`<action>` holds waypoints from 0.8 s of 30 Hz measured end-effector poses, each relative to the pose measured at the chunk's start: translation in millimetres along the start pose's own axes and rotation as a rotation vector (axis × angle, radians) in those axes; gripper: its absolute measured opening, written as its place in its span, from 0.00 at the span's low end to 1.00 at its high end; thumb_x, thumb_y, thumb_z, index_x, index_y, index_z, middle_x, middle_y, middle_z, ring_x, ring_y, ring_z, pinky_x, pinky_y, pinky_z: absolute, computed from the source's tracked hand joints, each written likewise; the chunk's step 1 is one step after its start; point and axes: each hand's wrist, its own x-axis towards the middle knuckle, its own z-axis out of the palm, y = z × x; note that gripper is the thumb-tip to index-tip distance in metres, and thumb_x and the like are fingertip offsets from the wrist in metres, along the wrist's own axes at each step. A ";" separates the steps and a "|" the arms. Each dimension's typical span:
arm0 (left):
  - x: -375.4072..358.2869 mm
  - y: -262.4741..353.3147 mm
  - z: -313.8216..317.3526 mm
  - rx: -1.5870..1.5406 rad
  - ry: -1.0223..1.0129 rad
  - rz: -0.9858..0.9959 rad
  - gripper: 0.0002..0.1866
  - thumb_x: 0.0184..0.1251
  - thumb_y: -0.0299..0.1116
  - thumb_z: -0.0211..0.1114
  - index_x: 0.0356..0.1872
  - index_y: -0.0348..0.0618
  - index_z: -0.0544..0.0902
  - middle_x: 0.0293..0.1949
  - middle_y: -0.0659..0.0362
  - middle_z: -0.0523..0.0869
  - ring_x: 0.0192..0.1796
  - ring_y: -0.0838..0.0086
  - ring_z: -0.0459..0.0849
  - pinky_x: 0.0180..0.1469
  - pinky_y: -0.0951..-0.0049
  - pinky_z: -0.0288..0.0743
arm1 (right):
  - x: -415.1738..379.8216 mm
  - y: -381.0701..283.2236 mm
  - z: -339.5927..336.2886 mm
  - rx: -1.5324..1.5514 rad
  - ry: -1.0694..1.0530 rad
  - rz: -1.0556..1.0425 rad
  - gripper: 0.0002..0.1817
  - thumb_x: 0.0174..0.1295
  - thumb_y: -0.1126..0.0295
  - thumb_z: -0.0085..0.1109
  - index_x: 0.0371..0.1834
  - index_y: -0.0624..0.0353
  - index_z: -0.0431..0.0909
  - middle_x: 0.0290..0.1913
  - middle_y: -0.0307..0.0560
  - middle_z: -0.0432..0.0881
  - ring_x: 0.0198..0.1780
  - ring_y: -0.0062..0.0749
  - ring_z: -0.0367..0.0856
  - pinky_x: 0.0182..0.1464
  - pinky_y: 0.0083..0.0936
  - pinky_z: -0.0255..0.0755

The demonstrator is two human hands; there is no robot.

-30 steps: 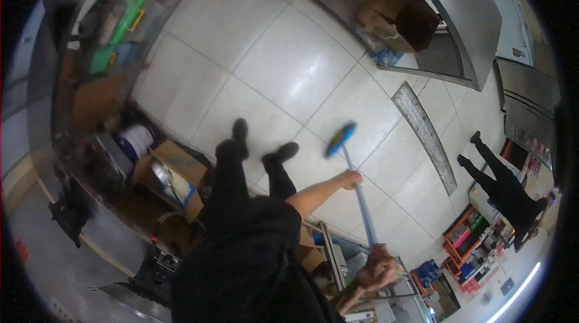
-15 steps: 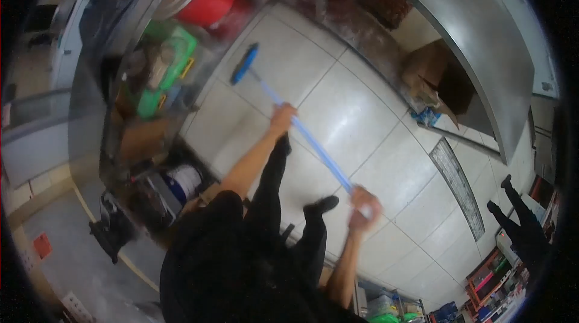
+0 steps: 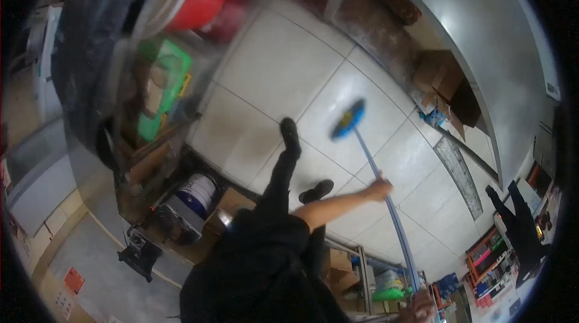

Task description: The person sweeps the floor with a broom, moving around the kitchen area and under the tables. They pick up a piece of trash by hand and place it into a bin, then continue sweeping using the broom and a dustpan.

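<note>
1. The right hand (image 3: 422, 310), nearest the camera at the bottom edge, grips the top end of the mop handle (image 3: 386, 197); it is half cut off, so its fingers are hard to read.
2. Farther down the handle, the left hand (image 3: 380, 189) is wrapped tight around the blue shaft, arm stretched out.
3. Beyond the hands, the mop head (image 3: 348, 120) rests on the white tiled floor (image 3: 283, 63), just past the person's forward shoe (image 3: 289, 130).
4. Judging by the sheen, the tiles around the mop head look wet; how much floor remains cannot be told.
5. Farthest from the mop head, a red bucket (image 3: 202, 0) and cardboard boxes (image 3: 443, 79) are blurred.
</note>
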 end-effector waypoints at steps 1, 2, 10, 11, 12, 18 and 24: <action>1.9 39.0 -12.6 0.015 -0.114 -0.037 0.09 0.33 0.27 0.63 0.22 0.45 0.77 0.29 0.54 0.78 0.42 0.57 0.75 0.62 0.35 0.45 | 3.9 -21.2 -0.2 0.110 -0.078 -0.057 0.17 0.60 0.55 0.41 0.18 0.52 0.63 0.17 0.39 0.60 0.26 0.32 0.66 0.43 0.34 0.65; -1.5 71.5 -25.6 0.031 -0.157 0.006 0.07 0.35 0.28 0.63 0.20 0.44 0.77 0.28 0.52 0.78 0.41 0.56 0.76 0.59 0.35 0.49 | 8.7 -36.3 -7.5 0.208 -0.152 -0.086 0.17 0.60 0.55 0.41 0.18 0.52 0.63 0.16 0.39 0.60 0.25 0.31 0.65 0.42 0.34 0.64; -67.1 -147.2 -213.8 0.397 0.278 -0.356 0.06 0.44 0.27 0.61 0.27 0.46 0.79 0.31 0.54 0.78 0.41 0.60 0.75 0.51 0.56 0.60 | 85.3 156.8 107.5 0.376 -0.237 -0.017 0.20 0.63 0.53 0.36 0.17 0.53 0.63 0.12 0.39 0.59 0.19 0.27 0.56 0.34 0.29 0.59; -70.2 -194.4 -240.9 0.528 0.406 -0.347 0.09 0.41 0.27 0.63 0.29 0.48 0.80 0.33 0.56 0.80 0.45 0.62 0.75 0.58 0.50 0.54 | 98.0 191.7 154.2 0.488 -0.287 0.007 0.21 0.63 0.53 0.35 0.17 0.53 0.63 0.11 0.39 0.59 0.18 0.26 0.55 0.34 0.28 0.58; -63.8 -231.1 -272.5 0.647 0.388 -0.369 0.11 0.38 0.27 0.66 0.29 0.50 0.81 0.34 0.58 0.80 0.48 0.64 0.74 0.60 0.42 0.46 | 115.4 223.9 191.8 0.588 -0.316 0.014 0.21 0.63 0.53 0.34 0.17 0.53 0.63 0.11 0.39 0.58 0.17 0.25 0.54 0.33 0.28 0.57; 53.0 -277.3 -292.6 0.901 0.139 -0.497 0.09 0.41 0.30 0.65 0.28 0.50 0.81 0.37 0.59 0.79 0.48 0.62 0.73 0.53 0.40 0.54 | 192.3 348.9 213.4 0.864 -0.183 0.084 0.24 0.66 0.54 0.29 0.11 0.50 0.53 0.09 0.36 0.55 0.16 0.24 0.52 0.32 0.26 0.57; 120.6 -156.1 29.2 0.481 0.249 -0.088 0.10 0.38 0.33 0.65 0.26 0.46 0.78 0.35 0.52 0.77 0.48 0.54 0.70 0.58 0.43 0.50 | 130.5 270.4 -149.0 -0.126 0.263 -0.089 0.15 0.60 0.64 0.43 0.17 0.58 0.64 0.18 0.40 0.63 0.25 0.28 0.66 0.33 0.29 0.64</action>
